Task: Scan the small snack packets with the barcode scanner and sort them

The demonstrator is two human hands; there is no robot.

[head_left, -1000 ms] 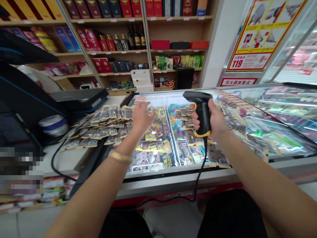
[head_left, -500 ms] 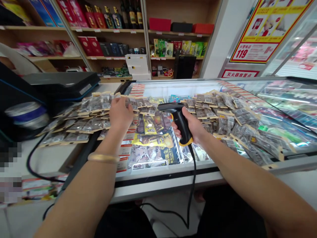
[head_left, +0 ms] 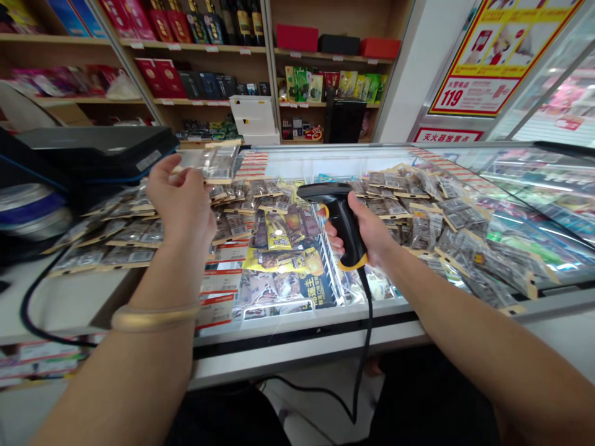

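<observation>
My left hand [head_left: 181,195], a gold bangle [head_left: 155,318] on its wrist, pinches a clear plastic packet [head_left: 219,162] with a tan edge strip. The packet is lifted just above a pile of similar packets [head_left: 132,232] on the left. Wrapped around the grip of a black and yellow barcode scanner [head_left: 346,229] is my right hand [head_left: 369,232]. The scanner's head points left, over the glass-topped freezer [head_left: 279,162], and its black cable [head_left: 365,328] hangs down past the front edge. A second heap of packets [head_left: 418,210] lies right of the scanner.
Inside the freezer are yellow packs [head_left: 283,261] and a white wire basket [head_left: 328,260]. A dark machine [head_left: 102,152] and a round tin [head_left: 32,210] stand at the left. Shelves [head_left: 199,46] with bottles and boxes line the back. A fire notice [head_left: 493,68] hangs at right.
My left hand has moved left and raised a packet off the pile. My right hand keeps the scanner in nearly the same place. The view has shifted slightly.
</observation>
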